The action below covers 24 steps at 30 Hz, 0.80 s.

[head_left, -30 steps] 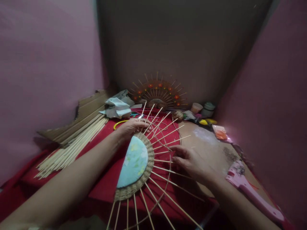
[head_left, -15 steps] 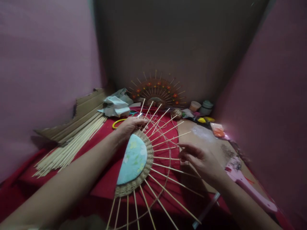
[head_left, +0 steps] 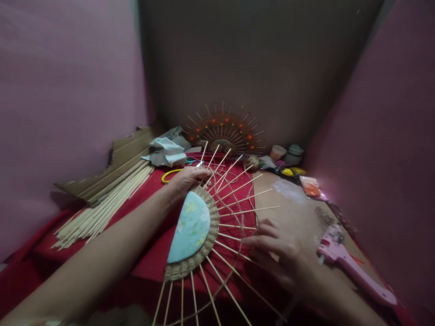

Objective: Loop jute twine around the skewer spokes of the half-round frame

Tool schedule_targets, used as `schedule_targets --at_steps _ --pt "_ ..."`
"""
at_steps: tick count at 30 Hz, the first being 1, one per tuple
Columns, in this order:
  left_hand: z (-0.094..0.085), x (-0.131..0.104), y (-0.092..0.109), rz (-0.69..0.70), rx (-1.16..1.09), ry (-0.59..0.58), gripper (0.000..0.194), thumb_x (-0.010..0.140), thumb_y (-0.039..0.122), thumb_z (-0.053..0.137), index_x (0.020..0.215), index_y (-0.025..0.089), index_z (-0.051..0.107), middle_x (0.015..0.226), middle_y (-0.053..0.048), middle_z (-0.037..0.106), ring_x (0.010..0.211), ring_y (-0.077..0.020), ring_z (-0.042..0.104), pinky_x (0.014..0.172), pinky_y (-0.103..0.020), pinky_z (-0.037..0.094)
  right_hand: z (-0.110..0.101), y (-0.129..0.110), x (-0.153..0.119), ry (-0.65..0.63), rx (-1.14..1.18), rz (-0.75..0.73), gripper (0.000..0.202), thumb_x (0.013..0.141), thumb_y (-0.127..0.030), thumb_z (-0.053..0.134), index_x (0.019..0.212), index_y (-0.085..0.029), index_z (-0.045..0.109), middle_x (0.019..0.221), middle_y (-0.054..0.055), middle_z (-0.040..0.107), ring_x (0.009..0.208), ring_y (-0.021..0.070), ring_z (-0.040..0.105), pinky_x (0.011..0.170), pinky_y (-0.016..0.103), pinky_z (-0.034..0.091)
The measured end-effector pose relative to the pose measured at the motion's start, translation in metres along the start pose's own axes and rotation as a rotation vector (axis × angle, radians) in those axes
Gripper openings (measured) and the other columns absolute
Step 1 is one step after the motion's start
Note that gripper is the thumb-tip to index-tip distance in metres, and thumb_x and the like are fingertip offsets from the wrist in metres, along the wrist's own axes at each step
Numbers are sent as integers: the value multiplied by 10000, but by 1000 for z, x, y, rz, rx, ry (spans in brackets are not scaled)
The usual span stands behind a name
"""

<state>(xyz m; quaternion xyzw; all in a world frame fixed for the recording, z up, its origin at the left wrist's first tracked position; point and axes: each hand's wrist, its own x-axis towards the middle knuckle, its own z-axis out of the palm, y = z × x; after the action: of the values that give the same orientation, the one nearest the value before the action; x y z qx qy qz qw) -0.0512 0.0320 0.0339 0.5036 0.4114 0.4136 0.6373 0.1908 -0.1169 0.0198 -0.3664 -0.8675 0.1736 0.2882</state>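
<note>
A half-round piece with a light blue floral centre (head_left: 190, 226) and a woven tan rim (head_left: 214, 222) lies tilted, thin sticks fanning out from it. My left hand (head_left: 192, 177) is closed at its upper end, round the base of the top sticks. Twine (head_left: 242, 222) curves loosely across the sticks. On the right side my right hand (head_left: 272, 246) is at the sticks and twine, its fingers bent; what its fingertips hold, if anything, is too small to tell.
Loose sticks (head_left: 105, 203) and cardboard (head_left: 131, 147) lie left, beside a pale cloth (head_left: 166, 151). A flowered fan-shaped piece (head_left: 222, 129) stands behind. Yellow-handled scissors (head_left: 166, 175), a twine ball (head_left: 252, 162), an orange packet (head_left: 310, 186) and a pink glue gun (head_left: 353, 267) are around.
My right hand has moved down along the fan of sticks, from the upper right sticks to lower ones. My left hand keeps its grip at the top. The view has shifted slightly.
</note>
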Motion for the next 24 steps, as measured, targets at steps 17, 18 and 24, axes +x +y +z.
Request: schedule_targets --at_steps 17,18,24 --pt "-5 7 -8 4 -274 -37 235 675 45 635 888 143 626 627 -2 604 517 -95 577 506 -189 494 -38 90 -173 301 -695 754 442 776 -337 450 1158 -136 547 1062 199 642 961 372 612 784 475 489" --pt "-6 7 -9 -7 -292 -42 204 681 47 629 862 140 624 619 -2 599 507 -92 571 501 -187 493 -36 91 -172 288 -689 774 460 780 -343 454 1182 -132 532 1060 208 639 960 371 613 780 467 491" --pt "-5 7 -11 -3 -325 -48 112 694 32 601 758 122 619 601 -17 592 515 -91 573 506 -176 491 -39 82 -152 337 -643 826 542 763 -401 420 1197 -99 539 1036 210 622 928 376 626 718 474 507"
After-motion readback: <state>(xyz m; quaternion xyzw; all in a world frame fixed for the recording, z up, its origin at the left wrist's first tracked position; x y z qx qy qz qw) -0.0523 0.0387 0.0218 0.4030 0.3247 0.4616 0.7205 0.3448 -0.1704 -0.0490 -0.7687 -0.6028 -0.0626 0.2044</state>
